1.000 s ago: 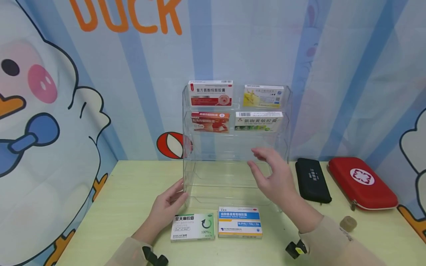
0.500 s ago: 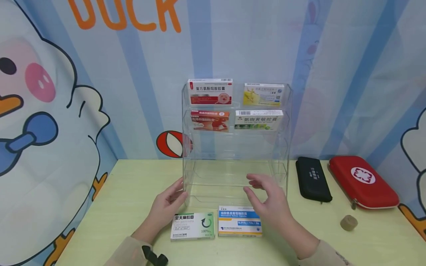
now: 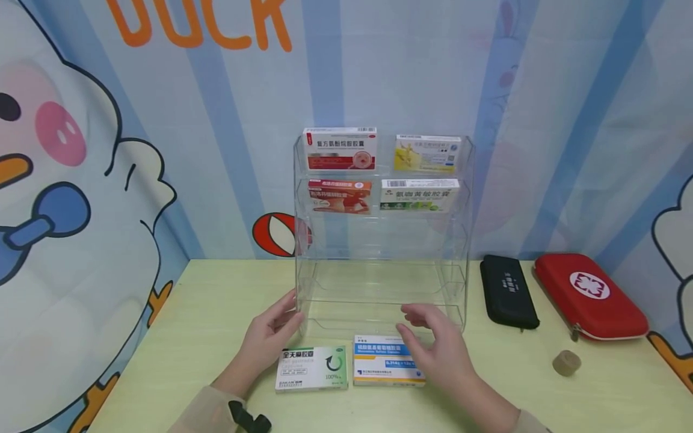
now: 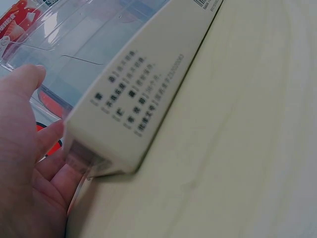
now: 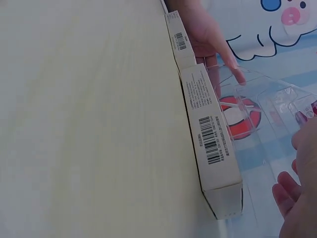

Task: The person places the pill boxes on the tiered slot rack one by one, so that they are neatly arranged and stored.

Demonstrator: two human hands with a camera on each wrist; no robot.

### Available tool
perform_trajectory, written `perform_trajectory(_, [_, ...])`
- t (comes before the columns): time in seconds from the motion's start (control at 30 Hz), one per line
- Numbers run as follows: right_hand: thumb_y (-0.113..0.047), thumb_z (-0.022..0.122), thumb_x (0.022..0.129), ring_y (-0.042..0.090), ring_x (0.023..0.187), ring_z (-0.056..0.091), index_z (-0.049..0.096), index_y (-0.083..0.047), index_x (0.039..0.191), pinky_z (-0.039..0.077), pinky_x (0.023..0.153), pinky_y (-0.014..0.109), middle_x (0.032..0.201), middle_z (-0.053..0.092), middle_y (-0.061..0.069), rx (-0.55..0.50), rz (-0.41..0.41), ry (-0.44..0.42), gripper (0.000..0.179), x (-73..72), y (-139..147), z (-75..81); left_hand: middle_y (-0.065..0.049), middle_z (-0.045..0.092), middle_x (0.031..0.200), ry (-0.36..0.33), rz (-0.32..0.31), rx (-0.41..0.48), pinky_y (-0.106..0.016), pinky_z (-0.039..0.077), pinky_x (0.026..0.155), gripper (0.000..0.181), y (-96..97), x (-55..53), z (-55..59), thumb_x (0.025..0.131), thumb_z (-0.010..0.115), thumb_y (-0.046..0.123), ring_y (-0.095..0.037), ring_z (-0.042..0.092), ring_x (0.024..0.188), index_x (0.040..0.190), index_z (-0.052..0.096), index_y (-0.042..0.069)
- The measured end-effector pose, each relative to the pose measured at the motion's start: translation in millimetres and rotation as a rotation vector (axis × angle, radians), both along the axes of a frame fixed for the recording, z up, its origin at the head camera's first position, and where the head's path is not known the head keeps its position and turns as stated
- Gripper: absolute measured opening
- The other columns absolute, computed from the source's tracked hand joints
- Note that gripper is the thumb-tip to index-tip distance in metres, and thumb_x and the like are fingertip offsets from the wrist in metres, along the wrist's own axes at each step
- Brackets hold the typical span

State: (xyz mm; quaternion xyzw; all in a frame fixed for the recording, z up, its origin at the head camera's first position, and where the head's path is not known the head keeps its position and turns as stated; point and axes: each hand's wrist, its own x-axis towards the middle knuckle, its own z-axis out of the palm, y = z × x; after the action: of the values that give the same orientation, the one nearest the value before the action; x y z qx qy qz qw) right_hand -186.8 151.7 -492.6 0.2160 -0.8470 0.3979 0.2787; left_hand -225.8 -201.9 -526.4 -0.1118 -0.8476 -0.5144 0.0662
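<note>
A clear tiered display rack [image 3: 379,313] stands on the table against the backdrop. My left hand [image 3: 271,337] holds its lower left edge, thumb at the front and the other fingers by the side. In front of the rack lie two medicine boxes: a green-and-white box [image 3: 311,369] near my left hand and a blue-and-white box [image 3: 385,361] to its right. My right hand [image 3: 441,349] hovers over the blue-and-white box's right end, thumb and fingers apart, nothing between them; it covers part of that box. The right wrist view shows the blue-and-white box's barcode side [image 5: 210,134].
On the rack's upper tiers stand a red-and-white box [image 3: 340,150], a yellow-and-white box [image 3: 428,155], a red-orange box [image 3: 340,197] and a green-striped white box [image 3: 419,195]. To the right lie a black case [image 3: 509,291], a red first-aid case [image 3: 590,297] and a brown cylindrical piece [image 3: 566,363].
My right hand has come down from in front of the rack's middle tiers to the blue-and-white box's right end. My left hand has stayed at the rack's edge.
</note>
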Motion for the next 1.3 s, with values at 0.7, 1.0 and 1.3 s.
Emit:
perform_trajectory(0.7, [-0.011, 0.093, 0.086, 0.012, 0.101, 0.072, 0.077, -0.01, 0.112, 0.06, 0.094, 0.025, 0.113, 0.078, -0.003, 0.128, -0.048, 0.022, 0.029, 14.0, 8.8, -22.4, -0.009, 0.065, 0.16, 0.007, 0.016, -0.01, -0.039, 0.061, 0.112, 0.06, 0.1, 0.9, 0.3, 0.11, 0.07, 0.031, -0.032, 0.071, 0.138, 0.166, 0.051, 0.027])
perform_trajectory(1.0, [-0.024, 0.099, 0.083, 0.013, 0.114, 0.07, 0.078, -0.02, 0.114, 0.064, 0.101, 0.044, 0.12, 0.075, -0.006, 0.21, -0.126, -0.215, 0.037, 21.6, 6.4, -19.0, -0.006, 0.064, 0.161, -0.006, 0.002, -0.006, -0.028, 0.058, 0.111, 0.061, -0.4, 0.3, 0.4, 0.11, 0.07, 0.033, -0.029, 0.071, 0.139, 0.167, 0.05, 0.032])
perform_trajectory(1.3, [-0.029, 0.098, 0.084, 0.014, 0.113, 0.069, 0.08, -0.021, 0.11, 0.063, 0.101, 0.043, 0.118, 0.074, -0.006, 0.257, -0.158, -0.259, 0.033, 25.3, 4.3, -16.6, -0.006, 0.065, 0.16, -0.005, -0.007, 0.007, -0.02, 0.056, 0.108, 0.059, 0.0, 1.3, 1.6, 0.11, 0.07, 0.032, -0.028, 0.072, 0.138, 0.166, 0.051, 0.032])
